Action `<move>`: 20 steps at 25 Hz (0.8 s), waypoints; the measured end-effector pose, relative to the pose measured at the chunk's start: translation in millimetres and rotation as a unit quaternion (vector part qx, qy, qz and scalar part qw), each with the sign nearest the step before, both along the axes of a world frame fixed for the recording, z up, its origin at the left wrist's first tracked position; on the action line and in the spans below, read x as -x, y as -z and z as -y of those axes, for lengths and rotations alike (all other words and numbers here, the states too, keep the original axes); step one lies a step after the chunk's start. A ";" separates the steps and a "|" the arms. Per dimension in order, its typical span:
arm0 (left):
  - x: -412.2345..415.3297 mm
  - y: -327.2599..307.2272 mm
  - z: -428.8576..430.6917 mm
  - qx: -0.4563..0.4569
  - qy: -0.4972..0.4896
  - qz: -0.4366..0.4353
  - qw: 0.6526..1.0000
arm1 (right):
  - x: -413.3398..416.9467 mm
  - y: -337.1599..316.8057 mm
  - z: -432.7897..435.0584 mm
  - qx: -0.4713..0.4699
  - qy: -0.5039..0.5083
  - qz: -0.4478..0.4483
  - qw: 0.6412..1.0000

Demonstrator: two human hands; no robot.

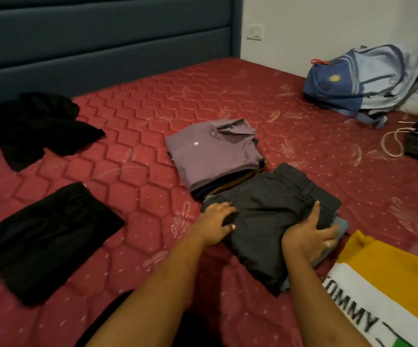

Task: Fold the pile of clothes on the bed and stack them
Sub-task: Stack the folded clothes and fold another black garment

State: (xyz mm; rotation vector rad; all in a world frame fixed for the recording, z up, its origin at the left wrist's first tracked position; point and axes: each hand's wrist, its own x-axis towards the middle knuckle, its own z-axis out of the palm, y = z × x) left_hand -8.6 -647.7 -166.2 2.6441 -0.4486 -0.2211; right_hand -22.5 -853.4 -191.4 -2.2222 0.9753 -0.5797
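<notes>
Grey trousers (pixel 273 211) folded on red mattress (pixel 140 108), just beside purple shirt (pixel 210 149); left hand (pixel 218 221) pinching their left edge, right hand (pixel 308 236) apart, spread flat on top; yellow-and-white shirt (pixel 390 271) reading "OMMY"

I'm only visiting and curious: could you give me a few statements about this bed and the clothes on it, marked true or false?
1. The left hand and the right hand both touch the grey trousers. True.
2. The purple shirt tops a stack of folded clothes. True.
3. The blue backpack lies on the floor. False: it lies on the red mattress, at the far right.
4. The near black garment is crumpled. False: it is folded flat; the crumpled black clothes lie farther back.
5. The yellow and white shirt lies to the right of the trousers. True.
</notes>
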 end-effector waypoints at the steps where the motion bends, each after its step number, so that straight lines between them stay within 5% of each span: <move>1: 5.3 -2.5 -29.1 0.006 -0.041 0.027 0.999 | 2.0 -10.4 -15.0 0.027 -0.004 0.008 1.000; 4: 36.7 -0.8 -129.8 0.016 -0.295 0.045 0.954 | 15.0 -45.1 -99.3 0.127 -0.088 0.072 0.985; 6: 76.1 -2.1 -193.5 0.014 -0.499 0.065 0.864 | 24.6 -61.8 -176.3 0.079 -0.209 0.078 0.972; 9: 141.5 -11.2 -272.9 0.038 -0.669 0.138 0.729 | 34.6 -56.3 -294.7 -0.040 -0.449 -0.106 0.886; 11: 173.3 -6.8 -318.9 0.089 -0.692 0.129 0.705 | 48.0 -50.2 -359.9 -0.155 -0.499 -0.226 0.822; 13: 189.1 7.8 -359.0 0.173 -0.687 0.051 0.704 | 62.7 -46.3 -413.1 -0.244 -0.463 -0.304 0.796; 17: 176.2 11.9 -384.3 0.372 -0.613 0.000 0.697 | 71.1 -42.3 -455.2 -0.332 -0.334 -0.221 0.854; 20: 150.1 -5.0 -369.3 0.478 -0.566 -0.006 0.671 | 49.9 -37.0 -454.8 -0.428 -0.278 -0.173 0.843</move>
